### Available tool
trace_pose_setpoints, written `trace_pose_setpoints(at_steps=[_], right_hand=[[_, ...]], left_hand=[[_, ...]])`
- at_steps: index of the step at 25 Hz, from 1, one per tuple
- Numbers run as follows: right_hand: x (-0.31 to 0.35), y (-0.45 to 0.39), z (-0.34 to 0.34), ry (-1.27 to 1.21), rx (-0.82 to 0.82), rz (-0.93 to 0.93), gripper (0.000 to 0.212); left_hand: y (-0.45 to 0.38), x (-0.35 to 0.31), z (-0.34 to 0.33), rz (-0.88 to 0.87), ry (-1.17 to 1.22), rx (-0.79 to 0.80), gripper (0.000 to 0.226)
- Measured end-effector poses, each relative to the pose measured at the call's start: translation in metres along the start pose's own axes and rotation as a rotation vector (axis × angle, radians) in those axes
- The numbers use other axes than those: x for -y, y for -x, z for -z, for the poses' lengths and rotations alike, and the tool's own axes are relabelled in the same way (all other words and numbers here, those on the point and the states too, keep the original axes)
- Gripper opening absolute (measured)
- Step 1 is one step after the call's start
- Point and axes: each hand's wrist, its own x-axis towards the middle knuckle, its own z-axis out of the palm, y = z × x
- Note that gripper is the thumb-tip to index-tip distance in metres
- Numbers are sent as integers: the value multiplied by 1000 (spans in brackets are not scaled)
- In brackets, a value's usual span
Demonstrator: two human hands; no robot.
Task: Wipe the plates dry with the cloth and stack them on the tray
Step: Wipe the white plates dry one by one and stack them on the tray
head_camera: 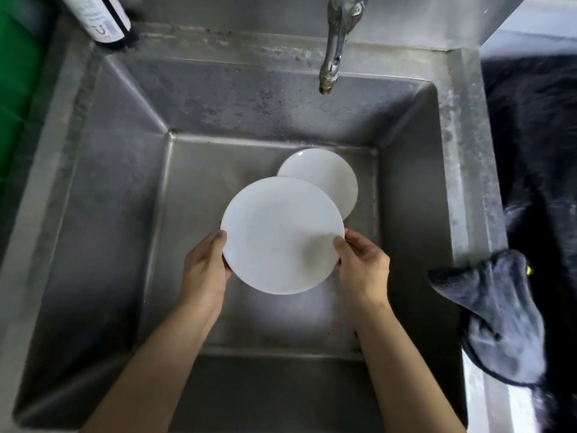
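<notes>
Over sink (103, 214), plate (278, 235) between hands

1. There is one view only, from a camera on the person's head.
2. It looks steeply down into a steel sink (93, 189), almost from straight above.
3. The faucet (335, 42) is at the top edge, so the camera faces the back wall.
4. The forearms enter from the bottom edge; the basin fills most of the wide-angle picture.
</notes>
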Motion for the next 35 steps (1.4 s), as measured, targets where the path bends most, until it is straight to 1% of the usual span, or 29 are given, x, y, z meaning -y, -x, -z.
trace_pose_setpoints(at_steps=[1,3,4,5,6,9,12,14,16,17,19,21,23,25,27,28,30,33,35], right_hand=[[2,8,1,-28,-7,-20,20],[7,23,4,-75,-7,-55,17],[9,31,7,-91,-2,-67,16],[12,40,10,-105,5,-72,15],[14,48,13,-115,14,-71,15],[21,68,24,-97,28,-40,16],[26,83,38,-38,17,-14,16],[30,90,49,43,13,23,11],[33,96,65,159,-24,102,7],[35,98,74,235,-62,162,10],[39,100,92,381,-144,300,18],[42,98,110,521,-219,450,28],[41,90,127,692,-284,537,43],[37,77,147,855,-299,498,64],[27,65,165,931,-235,394,80],[20,60,172,945,-195,348,84],[7,55,179,965,-152,319,85],[-4,54,175,938,-217,291,77],[-5,54,176,866,-227,304,69]], left_hand=[[8,-3,1,68,87,27,16],[22,-10,3,161,189,151,29],[29,-14,4,170,204,206,37],[36,-18,4,165,217,227,41],[43,-23,3,161,235,211,42],[62,-37,0,185,262,102,33],[77,-44,-2,174,213,124,32],[87,-47,0,151,176,122,32],[97,-50,1,137,133,128,34],[101,-52,2,129,111,131,36],[111,-52,3,117,76,133,39],[124,-52,3,108,46,126,35],[137,-52,1,105,24,119,31],[148,-53,-1,110,6,120,33],[157,-54,-3,109,-8,100,38],[160,-55,-5,107,-13,95,41],[167,-58,-7,94,-17,98,43],[174,-62,-9,88,-13,107,43],[178,-66,-8,77,-14,91,40]])
